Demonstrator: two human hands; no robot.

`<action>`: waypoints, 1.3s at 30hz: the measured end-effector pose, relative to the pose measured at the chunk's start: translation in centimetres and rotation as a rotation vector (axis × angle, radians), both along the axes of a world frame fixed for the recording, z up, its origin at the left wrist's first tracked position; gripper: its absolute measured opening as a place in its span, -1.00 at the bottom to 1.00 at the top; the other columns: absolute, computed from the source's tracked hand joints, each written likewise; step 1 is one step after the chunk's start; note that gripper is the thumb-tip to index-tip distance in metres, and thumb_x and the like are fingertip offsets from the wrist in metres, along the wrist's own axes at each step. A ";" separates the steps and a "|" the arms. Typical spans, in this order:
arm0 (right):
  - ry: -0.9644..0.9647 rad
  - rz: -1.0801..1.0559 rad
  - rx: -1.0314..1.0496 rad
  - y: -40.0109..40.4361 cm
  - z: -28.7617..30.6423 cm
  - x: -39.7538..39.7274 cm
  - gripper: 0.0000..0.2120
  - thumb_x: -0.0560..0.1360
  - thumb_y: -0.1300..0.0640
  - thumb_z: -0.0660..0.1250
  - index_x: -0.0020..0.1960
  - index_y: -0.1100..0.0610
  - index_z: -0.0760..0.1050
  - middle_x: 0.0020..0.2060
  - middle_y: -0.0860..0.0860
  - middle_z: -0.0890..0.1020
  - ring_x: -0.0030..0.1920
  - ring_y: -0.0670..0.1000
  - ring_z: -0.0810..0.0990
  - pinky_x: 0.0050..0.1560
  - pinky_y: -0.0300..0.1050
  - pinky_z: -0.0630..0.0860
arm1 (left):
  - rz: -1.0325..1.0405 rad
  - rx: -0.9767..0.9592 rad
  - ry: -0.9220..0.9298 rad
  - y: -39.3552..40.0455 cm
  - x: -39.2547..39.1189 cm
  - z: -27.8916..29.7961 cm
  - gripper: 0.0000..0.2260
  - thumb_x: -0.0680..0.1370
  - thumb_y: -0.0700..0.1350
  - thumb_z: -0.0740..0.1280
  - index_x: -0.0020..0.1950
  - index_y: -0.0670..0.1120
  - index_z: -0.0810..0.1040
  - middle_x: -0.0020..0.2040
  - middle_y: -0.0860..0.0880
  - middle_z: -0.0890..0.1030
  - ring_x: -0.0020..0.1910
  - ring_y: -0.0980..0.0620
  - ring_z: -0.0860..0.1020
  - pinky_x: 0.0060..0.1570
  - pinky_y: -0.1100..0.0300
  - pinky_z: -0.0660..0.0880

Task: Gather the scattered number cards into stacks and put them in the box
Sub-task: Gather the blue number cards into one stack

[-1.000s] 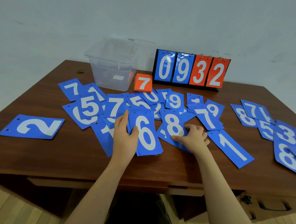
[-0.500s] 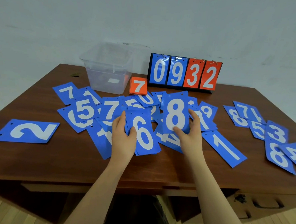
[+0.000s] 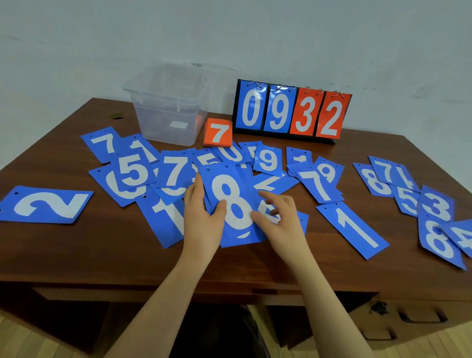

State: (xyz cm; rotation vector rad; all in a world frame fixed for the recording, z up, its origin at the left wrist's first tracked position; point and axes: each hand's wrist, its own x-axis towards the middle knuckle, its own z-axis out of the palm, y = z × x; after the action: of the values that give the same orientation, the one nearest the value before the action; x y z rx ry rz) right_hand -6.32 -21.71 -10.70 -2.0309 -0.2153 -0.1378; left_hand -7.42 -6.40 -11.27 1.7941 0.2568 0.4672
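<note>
The flip scoreboard point(image 3: 291, 110) reads 0932; the orange stack point(image 3: 218, 133) shows 7; the blue stack point(image 3: 232, 206) in the left hand point(image 3: 203, 218) shows 8; a lone blue card point(image 3: 40, 204) reads 2, another point(image 3: 352, 229) probably 1.

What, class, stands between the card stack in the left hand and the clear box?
Nothing upright blocks the way. Between the stack topped by 8, held by the left hand, and the clear box lie only flat blue cards on the table.

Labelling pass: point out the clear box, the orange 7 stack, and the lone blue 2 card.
clear box point(image 3: 166, 126), head view, front wall.
orange 7 stack point(image 3: 218, 132), head view, top card's face.
blue 2 card point(image 3: 40, 204), head view, card's middle.
</note>
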 end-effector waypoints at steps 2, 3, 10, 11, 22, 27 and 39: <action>0.024 -0.099 -0.078 -1.3 -0.3 1.1 -0.64 0.49 0.06 0.36 0.28 -0.03 0.44 0.14 -0.07 0.40 0.15 -0.03 0.43 0.22 -0.03 0.43 | -0.013 -0.032 0.013 0.2 -0.1 -0.1 -0.37 0.54 -0.17 0.29 0.51 0.08 0.05 0.45 -0.03 0.23 0.38 0.05 0.31 -0.07 0.40 0.45; 0.027 -0.148 -0.166 -2.1 -0.4 1.8 -0.64 0.48 0.01 0.36 0.27 -0.03 0.44 0.14 -0.07 0.41 0.17 -0.01 0.43 0.27 0.06 0.38 | -0.027 -0.065 0.011 0.2 -0.2 -0.1 -0.35 0.54 -0.19 0.30 0.51 0.11 0.03 0.45 -0.02 0.24 0.37 0.06 0.33 -0.13 0.43 0.43; 0.238 -0.233 -0.633 -5.5 -1.1 3.0 -0.36 0.39 -0.26 0.36 0.36 -0.01 0.32 0.37 0.01 0.26 0.38 0.10 0.18 0.36 0.07 0.09 | -0.074 -0.101 0.031 -0.1 -0.2 -0.3 -0.34 0.53 -0.24 0.29 0.51 0.09 0.04 0.40 -0.01 0.28 0.27 0.15 0.37 -0.19 0.44 0.44; 0.233 -0.235 -0.612 -5.6 -1.2 2.9 -0.37 0.38 -0.26 0.38 0.34 -0.01 0.34 0.36 0.01 0.27 0.38 0.10 0.19 0.35 0.06 0.10 | -0.079 -0.105 0.025 -0.2 -0.2 -0.3 -0.34 0.53 -0.25 0.30 0.51 0.08 0.04 0.40 0.00 0.28 0.27 0.15 0.37 -0.17 0.44 0.44; 0.276 -0.268 -0.569 -5.8 -1.3 3.0 -0.26 0.29 -0.30 0.43 0.33 0.02 0.32 0.33 0.04 0.27 0.38 0.11 0.20 0.36 0.06 0.12 | -0.070 -0.087 0.041 -0.8 -0.5 0.0 -0.35 0.54 -0.25 0.29 0.51 0.09 0.04 0.39 0.00 0.28 0.22 0.19 0.35 0.00 0.20 0.52; 0.301 -0.251 -0.574 -6.0 -1.0 3.1 -0.30 0.28 -0.32 0.42 0.28 0.02 0.35 0.32 0.04 0.28 0.37 0.11 0.20 0.34 0.04 0.12 | -0.072 -0.103 0.033 -1.0 -0.7 0.0 -0.35 0.54 -0.25 0.29 0.51 0.08 0.05 0.41 0.01 0.27 0.24 0.18 0.35 -0.01 0.23 0.50; -0.077 -0.145 0.117 -5.7 0.0 0.6 -0.53 0.47 0.29 0.37 0.24 -0.09 0.33 0.21 -0.18 0.42 0.23 -0.03 0.47 0.04 -0.15 0.56 | -0.034 -0.016 0.033 -0.2 -0.5 0.2 -0.36 0.56 -0.24 0.25 0.50 0.13 0.02 0.42 -0.02 0.26 0.37 0.05 0.32 0.01 0.23 0.51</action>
State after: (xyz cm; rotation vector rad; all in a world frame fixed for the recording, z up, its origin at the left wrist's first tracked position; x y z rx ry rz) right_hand -5.74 -27.38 -10.74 -1.9257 -0.1050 -0.3126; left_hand -7.91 -6.59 -11.05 1.7893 0.2522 0.4112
